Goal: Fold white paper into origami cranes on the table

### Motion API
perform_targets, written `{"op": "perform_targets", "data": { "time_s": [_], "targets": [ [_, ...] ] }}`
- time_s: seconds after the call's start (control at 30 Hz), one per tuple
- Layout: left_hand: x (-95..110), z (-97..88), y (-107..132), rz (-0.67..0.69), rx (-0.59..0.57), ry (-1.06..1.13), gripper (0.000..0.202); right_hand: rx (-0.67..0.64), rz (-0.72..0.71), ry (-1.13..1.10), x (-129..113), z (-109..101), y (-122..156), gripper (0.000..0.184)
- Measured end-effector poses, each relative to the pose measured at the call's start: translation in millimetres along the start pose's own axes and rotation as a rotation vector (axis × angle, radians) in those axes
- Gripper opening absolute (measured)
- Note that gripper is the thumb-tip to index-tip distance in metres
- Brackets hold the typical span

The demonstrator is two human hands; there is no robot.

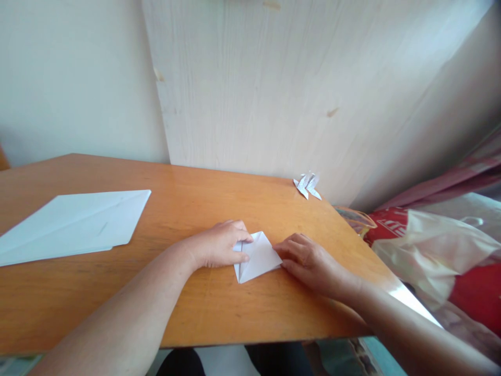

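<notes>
A small folded sheet of white paper (261, 257) lies on the wooden table between my two hands. My left hand (225, 245) grips its left side, with the thumb and a finger on top near a crease. At the right corner, my right hand (303, 258) pinches the paper between thumb and fingers, its outer fingers curled. The underside of the paper is hidden against the tabletop.
A stack of large white paper sheets (86, 222) rests on the table (188, 303) to the left. Small folded paper pieces (307, 185) stand at the far right corner by the wall panel (250, 94). Beyond the right edge are a pale plastic bag (438, 245) and red bags.
</notes>
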State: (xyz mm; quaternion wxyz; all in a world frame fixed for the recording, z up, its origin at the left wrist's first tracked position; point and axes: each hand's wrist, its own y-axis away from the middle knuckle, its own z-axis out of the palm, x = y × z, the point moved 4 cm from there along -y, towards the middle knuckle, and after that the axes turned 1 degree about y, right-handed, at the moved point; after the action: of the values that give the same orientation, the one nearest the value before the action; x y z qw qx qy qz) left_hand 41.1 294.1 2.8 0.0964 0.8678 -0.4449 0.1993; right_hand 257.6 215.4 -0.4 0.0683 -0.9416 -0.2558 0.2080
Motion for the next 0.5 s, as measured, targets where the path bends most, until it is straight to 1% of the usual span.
{"op": "perform_targets", "data": {
  "time_s": [0.2,0.33,0.5],
  "targets": [
    [2.2,-1.4,3.9,-0.043,-0.053,0.005,0.05,-0.037,-0.152,-0.031,-3.6,-3.8,-5.0,0.033],
    [6.7,-4.1,5.2,-0.055,-0.085,-0.011,0.054,-0.063,-0.188,-0.015,-6.5,-9.3,-10.1,0.029],
    [8.3,-4.6,6.4,-0.056,-0.101,-0.005,0.054,-0.131,-0.217,-0.013,-9.4,-13.6,-16.2,0.032]
  ]
}}
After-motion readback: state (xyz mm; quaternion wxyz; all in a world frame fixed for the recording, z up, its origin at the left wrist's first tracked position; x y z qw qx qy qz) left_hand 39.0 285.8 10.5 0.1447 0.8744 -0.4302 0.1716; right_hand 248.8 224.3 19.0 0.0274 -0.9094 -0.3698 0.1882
